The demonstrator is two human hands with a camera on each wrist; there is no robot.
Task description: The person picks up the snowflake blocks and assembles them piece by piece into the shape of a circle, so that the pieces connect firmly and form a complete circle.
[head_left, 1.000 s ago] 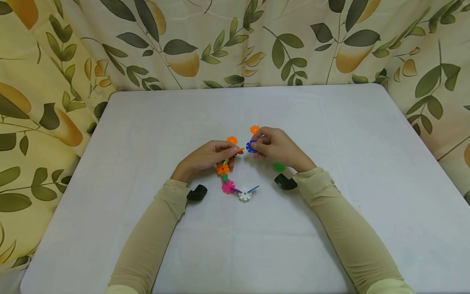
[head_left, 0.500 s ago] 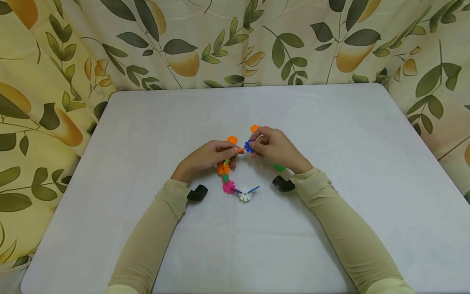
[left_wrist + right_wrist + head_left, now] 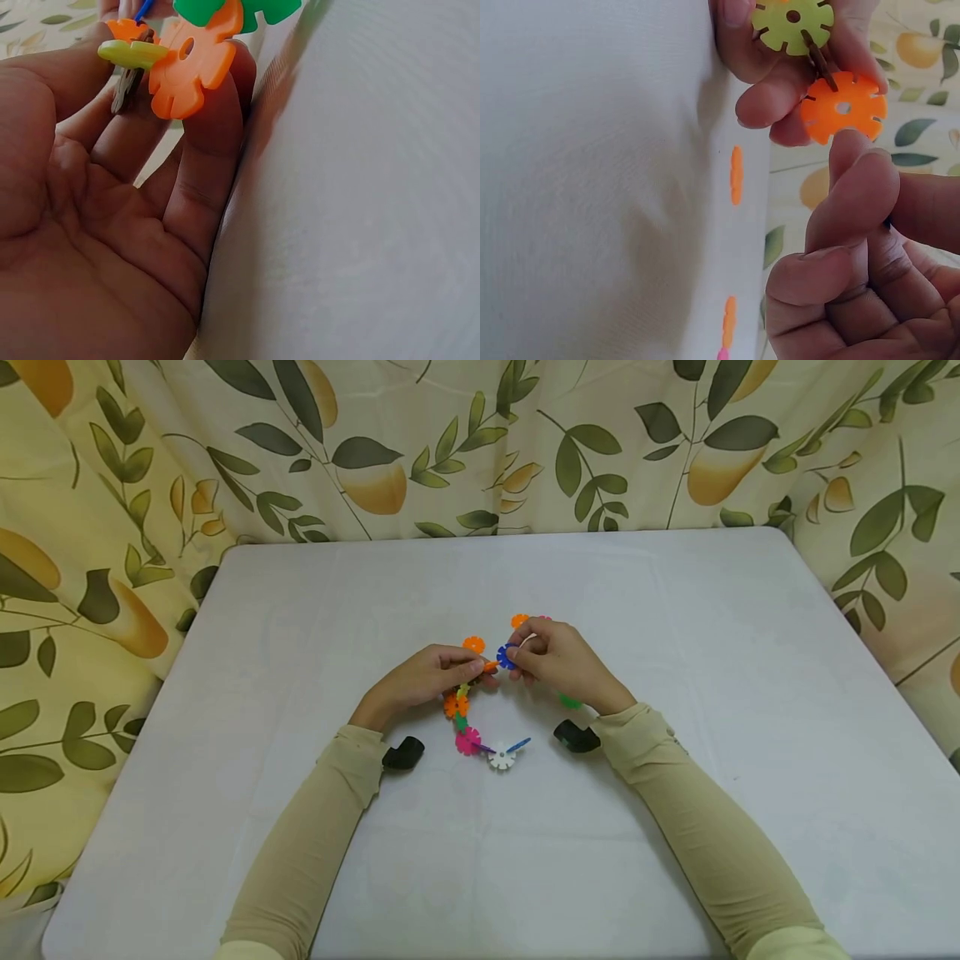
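Mid-frame, the left hand (image 3: 427,679) pinches a notched-disc chain (image 3: 456,705), the right hand (image 3: 566,664) a blue disc (image 3: 504,657), perhaps unseated; skewed pushing risks uncoupling.

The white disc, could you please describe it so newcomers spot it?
On the white table, a disc chain curves from the left hand. Lowest in the head view is the white disc, face showing between edge-on purple disc and blue disc.
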